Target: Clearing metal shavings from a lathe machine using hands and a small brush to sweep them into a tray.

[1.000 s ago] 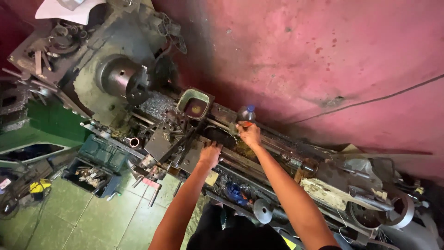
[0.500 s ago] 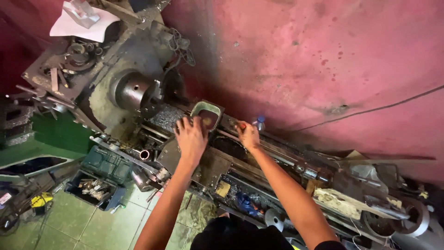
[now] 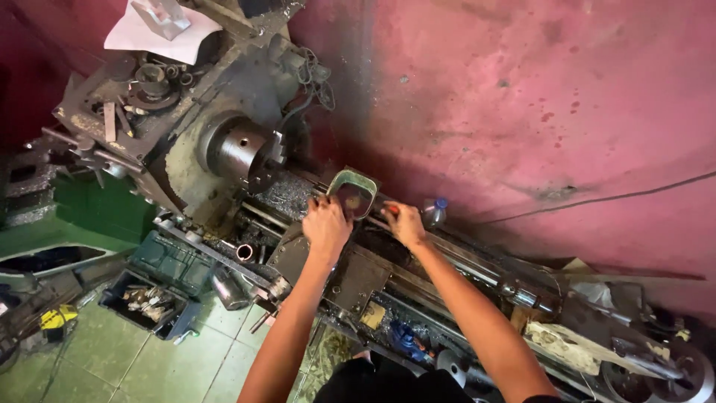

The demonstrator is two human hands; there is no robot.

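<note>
You have two hands in view: your left hand [image 3: 326, 224] and your right hand [image 3: 403, 223]. Between them sits one green-rimmed tin [image 3: 353, 191]. One lathe [image 3: 224, 112] fills the middle, with one chuck [image 3: 242, 149]. One small bottle [image 3: 432, 212] with a blue cap stands just beside your right hand. One white sheet [image 3: 153, 37] lies on top of the lathe, with one pale block [image 3: 164, 16] on it. One short tube [image 3: 245, 251] shows below the chuck. One dark tray [image 3: 149, 298] of small metal parts sits on the floor; the parts are too many and too small to count. One cable [image 3: 597, 200] runs along the pink wall.
</note>
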